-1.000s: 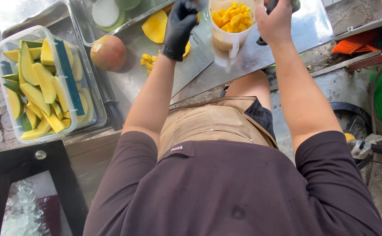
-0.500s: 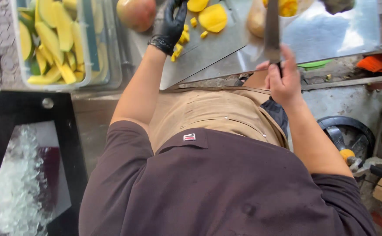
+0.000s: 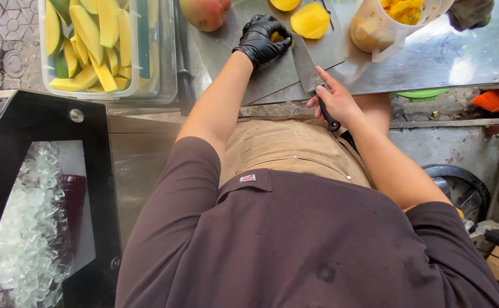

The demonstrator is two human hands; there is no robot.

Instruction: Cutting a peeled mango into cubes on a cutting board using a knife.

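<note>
My left hand, in a black glove, presses down on small yellow mango pieces on the grey cutting board. My right hand, bare, grips the black handle of a knife whose blade lies flat on the board beside the gloved hand. Two peeled mango halves lie just beyond the blade. A clear plastic cup with yellow mango chunks stands at the right on the steel counter.
A whole reddish mango sits at the board's far left corner. A clear tub of mango slices stands at the left. A black-framed glass case with crushed ice is at the lower left. Clutter lies on the ground at the right.
My right hand has lowered the knife from upright to lying flat on the board. My gloved left hand stayed on the small mango pieces. The view has shifted toward my body.
</note>
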